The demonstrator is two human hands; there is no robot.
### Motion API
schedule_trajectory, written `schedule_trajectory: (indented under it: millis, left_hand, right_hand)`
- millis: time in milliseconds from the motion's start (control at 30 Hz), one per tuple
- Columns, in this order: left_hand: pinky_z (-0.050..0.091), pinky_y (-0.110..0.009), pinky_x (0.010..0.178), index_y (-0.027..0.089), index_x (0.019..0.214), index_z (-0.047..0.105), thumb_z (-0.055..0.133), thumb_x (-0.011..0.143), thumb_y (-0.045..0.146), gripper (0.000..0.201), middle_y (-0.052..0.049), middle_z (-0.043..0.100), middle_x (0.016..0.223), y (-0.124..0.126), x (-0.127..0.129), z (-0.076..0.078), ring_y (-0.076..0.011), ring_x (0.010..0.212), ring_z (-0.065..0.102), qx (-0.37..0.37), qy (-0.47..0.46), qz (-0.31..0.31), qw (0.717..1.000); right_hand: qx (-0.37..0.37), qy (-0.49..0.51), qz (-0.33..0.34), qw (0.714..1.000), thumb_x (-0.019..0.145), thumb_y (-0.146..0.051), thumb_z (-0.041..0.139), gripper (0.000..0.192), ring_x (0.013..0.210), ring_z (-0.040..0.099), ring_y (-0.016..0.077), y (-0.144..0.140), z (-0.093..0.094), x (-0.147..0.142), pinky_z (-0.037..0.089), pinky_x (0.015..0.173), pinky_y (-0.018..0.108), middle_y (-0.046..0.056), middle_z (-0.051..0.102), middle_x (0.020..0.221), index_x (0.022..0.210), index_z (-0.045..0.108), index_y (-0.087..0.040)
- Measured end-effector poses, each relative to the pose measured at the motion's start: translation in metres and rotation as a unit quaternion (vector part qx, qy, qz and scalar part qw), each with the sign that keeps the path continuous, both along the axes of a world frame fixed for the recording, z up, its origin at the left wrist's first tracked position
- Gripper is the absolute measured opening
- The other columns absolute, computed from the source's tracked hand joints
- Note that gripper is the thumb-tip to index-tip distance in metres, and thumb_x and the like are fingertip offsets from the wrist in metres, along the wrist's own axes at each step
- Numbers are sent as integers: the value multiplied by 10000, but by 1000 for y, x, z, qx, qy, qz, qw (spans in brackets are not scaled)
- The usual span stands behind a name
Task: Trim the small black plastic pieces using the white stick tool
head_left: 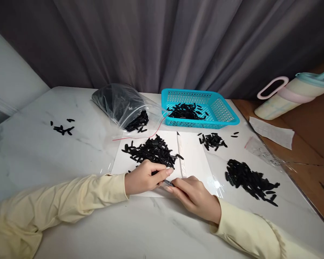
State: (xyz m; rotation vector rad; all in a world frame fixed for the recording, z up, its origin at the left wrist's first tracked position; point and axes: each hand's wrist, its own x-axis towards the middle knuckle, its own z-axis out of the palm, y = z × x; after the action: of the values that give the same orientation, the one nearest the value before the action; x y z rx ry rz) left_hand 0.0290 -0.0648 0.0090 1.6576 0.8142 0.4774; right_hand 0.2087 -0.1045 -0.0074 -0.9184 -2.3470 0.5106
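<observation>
My left hand (147,177) and my right hand (196,196) meet at the front edge of a white sheet (196,154). Between their fingertips is a small, narrow black piece (169,183), pinched from both sides. Just beyond my left hand lies a loose heap of similar black pieces (153,151) on the sheet. A slim white tool with a dark pointed tip (181,156) lies to the right of that heap, its near end close to my right hand. The fingers partly hide the held piece.
Behind the sheet, an open clear bag (118,104) spills black pieces beside a blue basket (199,124) holding more. Further piles lie right (250,181), back right (212,141) and left (63,130). A tumbler (288,97) stands on the brown surface at right.
</observation>
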Motion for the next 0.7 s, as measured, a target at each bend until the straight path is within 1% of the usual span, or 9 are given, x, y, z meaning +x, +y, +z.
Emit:
schedule_trajectory:
  millis: [67,133,267,400,500,700]
  left_hand:
    - [271,-186,394,159,501,389,382,890,350,434,76,330,386,0,-1,1,-40,360,294,-16,-9,0,1000]
    - [272,-182,388,154,497,405,387,891,341,437,74,339,384,0,-2,1,-37,352,294,-13,-10,-8,1000]
    - [297,-174,406,154,502,415,393,888,298,412,65,360,401,-1,-1,0,-41,381,324,31,-15,-35,999]
    - [311,-175,431,159,509,398,400,882,263,387,59,386,429,-2,-2,-3,-47,418,333,76,-12,-40,996]
    - [312,-179,436,157,502,399,405,877,262,390,59,388,429,-2,-2,-3,-47,419,324,71,-5,-36,997]
    - [311,-183,446,150,505,431,421,867,264,379,58,396,430,-2,-3,-1,-47,421,337,71,13,-26,997]
  right_hand:
    - [-5,8,-6,1000,988,-314,249,370,404,302,91,-1,0,1,267,431,217,-61,344,492,647,348,-207]
    - [-5,10,-8,1000,986,-322,253,372,402,305,90,-1,-1,2,266,429,216,-61,345,488,647,352,-208]
    - [1,25,-11,1000,982,-320,287,364,393,302,84,0,-1,2,256,418,216,-63,350,479,648,374,-203]
    - [-2,40,4,999,981,-313,299,342,393,325,79,2,0,3,272,423,203,-63,381,478,700,448,-190]
    - [-3,37,14,999,979,-313,309,341,399,343,78,4,1,4,288,431,198,-61,394,476,721,488,-180]
    - [-2,32,22,999,972,-321,330,339,392,330,77,4,-1,4,274,411,201,-62,394,471,728,507,-167]
